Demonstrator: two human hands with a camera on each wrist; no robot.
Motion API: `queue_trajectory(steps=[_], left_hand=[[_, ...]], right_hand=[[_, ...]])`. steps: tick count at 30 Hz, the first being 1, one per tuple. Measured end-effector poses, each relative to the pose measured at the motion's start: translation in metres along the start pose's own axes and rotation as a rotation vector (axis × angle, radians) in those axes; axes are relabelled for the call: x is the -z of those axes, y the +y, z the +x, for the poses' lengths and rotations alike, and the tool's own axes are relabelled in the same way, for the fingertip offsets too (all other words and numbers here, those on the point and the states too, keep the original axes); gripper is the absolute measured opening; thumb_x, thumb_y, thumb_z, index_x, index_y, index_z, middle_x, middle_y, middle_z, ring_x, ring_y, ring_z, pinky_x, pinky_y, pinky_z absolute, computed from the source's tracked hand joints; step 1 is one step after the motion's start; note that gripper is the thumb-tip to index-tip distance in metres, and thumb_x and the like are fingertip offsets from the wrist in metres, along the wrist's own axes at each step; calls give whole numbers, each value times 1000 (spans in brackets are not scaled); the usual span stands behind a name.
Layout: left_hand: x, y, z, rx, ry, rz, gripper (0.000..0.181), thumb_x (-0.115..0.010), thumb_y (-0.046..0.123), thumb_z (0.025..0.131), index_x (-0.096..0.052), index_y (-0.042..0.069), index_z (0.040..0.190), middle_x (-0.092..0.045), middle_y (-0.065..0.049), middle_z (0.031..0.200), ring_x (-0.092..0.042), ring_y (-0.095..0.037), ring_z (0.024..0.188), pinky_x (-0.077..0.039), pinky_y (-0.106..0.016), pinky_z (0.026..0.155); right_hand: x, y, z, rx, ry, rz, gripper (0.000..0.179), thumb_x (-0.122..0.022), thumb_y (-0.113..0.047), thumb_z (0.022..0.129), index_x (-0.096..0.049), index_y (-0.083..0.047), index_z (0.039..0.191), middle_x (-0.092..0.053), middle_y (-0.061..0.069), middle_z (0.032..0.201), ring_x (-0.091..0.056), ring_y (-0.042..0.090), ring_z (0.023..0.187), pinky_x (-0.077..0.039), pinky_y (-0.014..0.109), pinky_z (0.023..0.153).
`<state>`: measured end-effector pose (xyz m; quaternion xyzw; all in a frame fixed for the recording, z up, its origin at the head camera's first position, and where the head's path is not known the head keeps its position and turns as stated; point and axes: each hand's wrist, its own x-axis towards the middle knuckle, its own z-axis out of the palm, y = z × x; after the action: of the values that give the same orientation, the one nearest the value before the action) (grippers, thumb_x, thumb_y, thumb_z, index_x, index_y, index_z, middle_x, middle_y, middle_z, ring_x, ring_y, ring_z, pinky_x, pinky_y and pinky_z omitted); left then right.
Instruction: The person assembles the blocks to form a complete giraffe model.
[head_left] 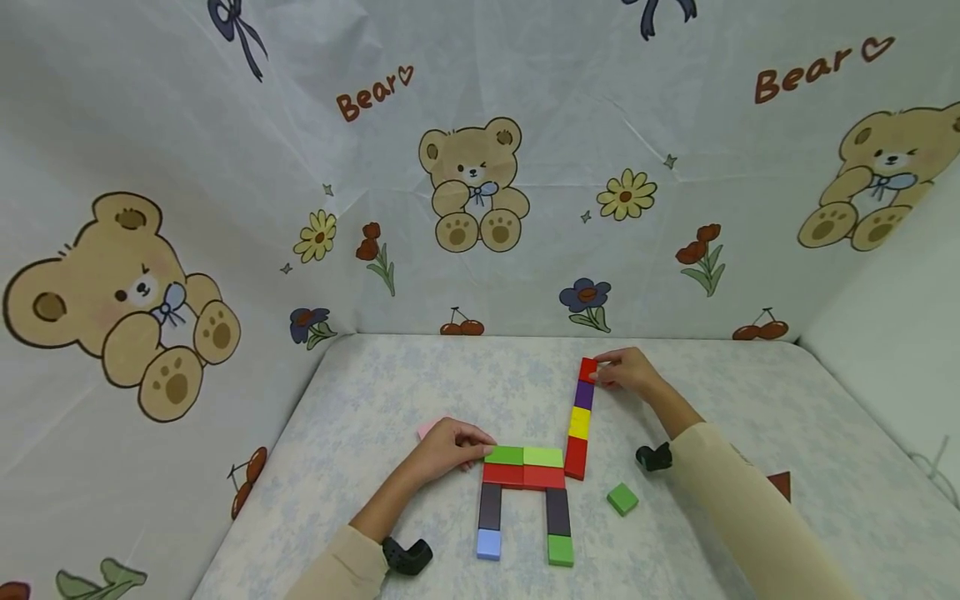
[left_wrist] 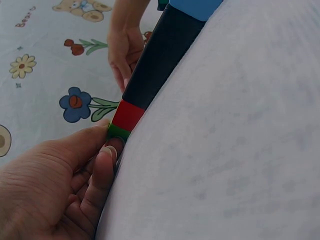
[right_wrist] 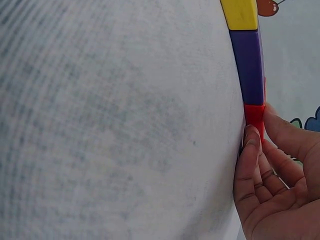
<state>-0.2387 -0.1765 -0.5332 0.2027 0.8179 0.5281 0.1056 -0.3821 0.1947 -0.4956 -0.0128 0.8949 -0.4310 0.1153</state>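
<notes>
My right hand (head_left: 627, 372) pinches the red block (right_wrist: 255, 116) at the far end of a slanting row, thumb on one side and fingers on the other. Behind that block lie a purple block (head_left: 584, 395), a yellow block (head_left: 580, 423) and a nearer red block (head_left: 575, 458). My left hand (head_left: 448, 448) holds the left end of a green block (head_left: 504, 455) between thumb and finger. Beside it sits a light green block (head_left: 543, 457), with two red blocks (head_left: 503, 475) along their near side. Two dark legs (head_left: 490, 507) extend below, ending in a blue block (head_left: 488, 544) and a green one.
A loose green block (head_left: 622, 499) lies right of the legs. Partly hidden by my left hand is a pink block (head_left: 427, 428). A brown-red triangular piece (head_left: 782, 484) shows beside my right sleeve. Bear-printed cloth (head_left: 480, 283) stands along the table's back and sides.
</notes>
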Motion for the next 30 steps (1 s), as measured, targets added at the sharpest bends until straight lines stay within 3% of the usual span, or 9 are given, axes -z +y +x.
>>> queue_trajectory(steps=[11,17,24,30], left_hand=[[0,-1,1,1,1,-1,13,-74,25,95,-81,18,104,-69,1,71,-60,-13,58,-54,-28,56],[-1,1,0,4,8,13,13,-74,25,95,-81,19,104,-69,2,71,-59,-12,58,-53,-27,56],[0,0,0,4,11,19,13,-74,26,95,-81,19,104,-69,1,71,-60,-12,57,-54,-28,56],[-1,-1,1,11,6,8,12,-75,25,95,-81,20,103,-68,1,69,-60,-12,57,-54,-28,57]], right_hand=[[5,-6,-6,-6,-20,28,49,-68,-18,99,-55,5,140,-69,19,103,-67,23,81,-59,30,76],[23,-12,-19,27,-18,24,46,-58,-24,105,-55,9,138,-70,25,107,-70,31,89,-59,39,83],[44,-28,-51,91,-43,-37,50,-58,-32,105,-56,6,138,-69,27,113,-70,39,98,-60,41,82],[33,-35,-91,186,-86,-61,44,-60,-28,104,-61,6,132,-71,23,102,-70,38,89,-60,38,76]])
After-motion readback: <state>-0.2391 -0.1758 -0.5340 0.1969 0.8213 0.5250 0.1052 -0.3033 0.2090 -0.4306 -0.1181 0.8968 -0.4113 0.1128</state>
